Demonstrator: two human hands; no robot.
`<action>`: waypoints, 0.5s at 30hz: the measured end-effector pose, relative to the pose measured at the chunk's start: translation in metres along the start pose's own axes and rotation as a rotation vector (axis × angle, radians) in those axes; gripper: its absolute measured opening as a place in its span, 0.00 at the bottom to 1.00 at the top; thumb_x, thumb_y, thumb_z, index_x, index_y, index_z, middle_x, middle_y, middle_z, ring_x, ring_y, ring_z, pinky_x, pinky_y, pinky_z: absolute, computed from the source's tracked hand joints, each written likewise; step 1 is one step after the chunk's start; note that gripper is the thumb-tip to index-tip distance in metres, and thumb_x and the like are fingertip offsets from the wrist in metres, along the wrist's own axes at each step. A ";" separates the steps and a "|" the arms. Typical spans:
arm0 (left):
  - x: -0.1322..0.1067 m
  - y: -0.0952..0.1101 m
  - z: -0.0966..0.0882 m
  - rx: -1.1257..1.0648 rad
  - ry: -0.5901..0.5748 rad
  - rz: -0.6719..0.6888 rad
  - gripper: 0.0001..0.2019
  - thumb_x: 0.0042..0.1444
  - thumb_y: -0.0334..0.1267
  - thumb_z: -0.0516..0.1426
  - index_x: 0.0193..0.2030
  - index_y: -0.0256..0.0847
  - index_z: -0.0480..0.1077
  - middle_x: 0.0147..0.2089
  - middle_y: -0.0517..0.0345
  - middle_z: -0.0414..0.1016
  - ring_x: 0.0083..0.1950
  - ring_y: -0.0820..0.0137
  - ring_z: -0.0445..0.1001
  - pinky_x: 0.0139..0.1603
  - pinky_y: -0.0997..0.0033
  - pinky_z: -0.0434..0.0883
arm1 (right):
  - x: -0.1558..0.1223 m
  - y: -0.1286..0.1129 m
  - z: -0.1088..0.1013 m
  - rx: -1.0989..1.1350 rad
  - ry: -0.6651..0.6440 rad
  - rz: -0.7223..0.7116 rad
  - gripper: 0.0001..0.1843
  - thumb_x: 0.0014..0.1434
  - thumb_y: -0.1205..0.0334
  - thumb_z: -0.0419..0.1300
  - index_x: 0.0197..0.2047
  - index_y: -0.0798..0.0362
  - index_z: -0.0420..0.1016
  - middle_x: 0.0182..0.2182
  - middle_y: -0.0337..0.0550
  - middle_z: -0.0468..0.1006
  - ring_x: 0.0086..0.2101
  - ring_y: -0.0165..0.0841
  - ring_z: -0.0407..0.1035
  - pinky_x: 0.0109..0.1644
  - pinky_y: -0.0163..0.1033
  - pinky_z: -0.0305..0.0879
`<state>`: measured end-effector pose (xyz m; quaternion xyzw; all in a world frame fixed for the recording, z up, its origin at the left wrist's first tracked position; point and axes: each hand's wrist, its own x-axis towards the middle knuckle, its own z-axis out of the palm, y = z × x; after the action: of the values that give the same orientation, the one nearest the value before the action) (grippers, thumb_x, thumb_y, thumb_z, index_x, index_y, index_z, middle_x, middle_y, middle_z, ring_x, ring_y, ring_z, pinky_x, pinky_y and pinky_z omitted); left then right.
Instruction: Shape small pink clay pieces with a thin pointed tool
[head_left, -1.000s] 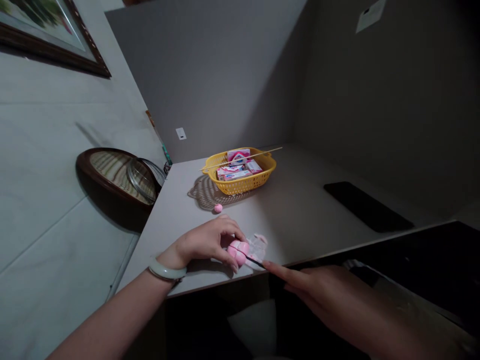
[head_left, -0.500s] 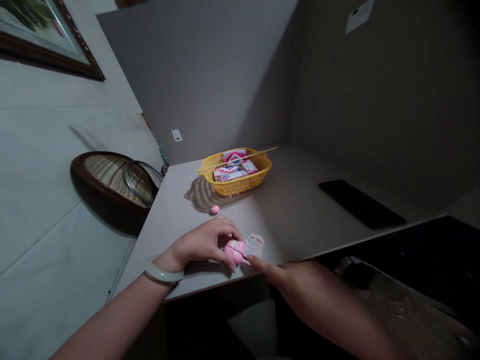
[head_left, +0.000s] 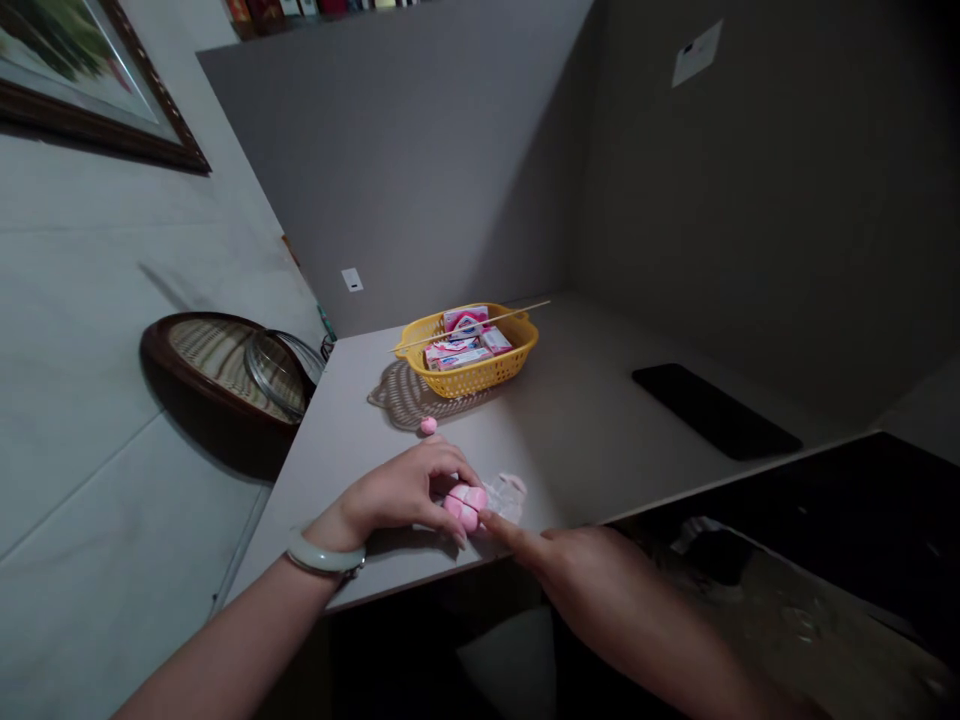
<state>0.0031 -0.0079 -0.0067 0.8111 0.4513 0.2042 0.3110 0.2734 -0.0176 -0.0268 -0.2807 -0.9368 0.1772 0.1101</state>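
Observation:
My left hand (head_left: 401,490) curls over a soft pink lump (head_left: 465,507), perhaps modelling clay, and grips it with its fingertips. A groove runs across the lump. The extended index finger of my right hand (head_left: 577,560) touches the lump's right side, and the other fingers are curled below. Whether that hand holds anything is hidden. A crumpled clear plastic wrapper (head_left: 508,497) lies just right of the lump. A small pink ball (head_left: 428,426) sits on the counter (head_left: 352,500) above my left hand. A pale green bangle (head_left: 322,558) circles my left wrist.
A yellow plastic basket (head_left: 465,372) holds several pink-and-white boxes (head_left: 457,351), with a wooden skewer (head_left: 472,328) across it. It stands on a woven mat (head_left: 401,398). A black phone or tablet (head_left: 716,411) lies to the right. A round wooden tray (head_left: 217,365) and glass lid (head_left: 276,375) lean at the left.
My right hand has moved left, and its index fingertip now reaches the pink lump. The thin dark line seen at that fingertip a second ago no longer shows. The camera view has shifted slightly.

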 end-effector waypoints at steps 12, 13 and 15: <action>0.001 -0.001 0.001 0.000 -0.009 0.001 0.27 0.39 0.53 0.73 0.44 0.39 0.78 0.41 0.54 0.77 0.46 0.64 0.72 0.50 0.66 0.67 | 0.000 0.002 -0.004 0.003 0.013 0.002 0.38 0.61 0.73 0.52 0.71 0.37 0.58 0.28 0.37 0.82 0.21 0.30 0.71 0.25 0.31 0.57; 0.001 0.000 0.001 -0.004 -0.009 -0.001 0.27 0.39 0.53 0.73 0.44 0.40 0.79 0.41 0.54 0.77 0.46 0.64 0.72 0.50 0.66 0.67 | -0.001 0.004 -0.005 0.015 0.006 -0.002 0.38 0.61 0.73 0.52 0.71 0.35 0.59 0.30 0.37 0.83 0.22 0.31 0.72 0.25 0.31 0.58; 0.001 0.001 0.001 -0.016 -0.021 0.003 0.27 0.39 0.53 0.73 0.44 0.40 0.79 0.41 0.54 0.77 0.46 0.64 0.72 0.50 0.66 0.67 | -0.008 0.014 -0.006 0.056 -0.032 -0.005 0.39 0.60 0.73 0.53 0.70 0.30 0.60 0.34 0.36 0.84 0.27 0.31 0.75 0.29 0.30 0.63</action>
<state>0.0046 -0.0078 -0.0065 0.8114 0.4451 0.1998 0.3218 0.2885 -0.0093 -0.0277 -0.2725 -0.9338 0.2077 0.1034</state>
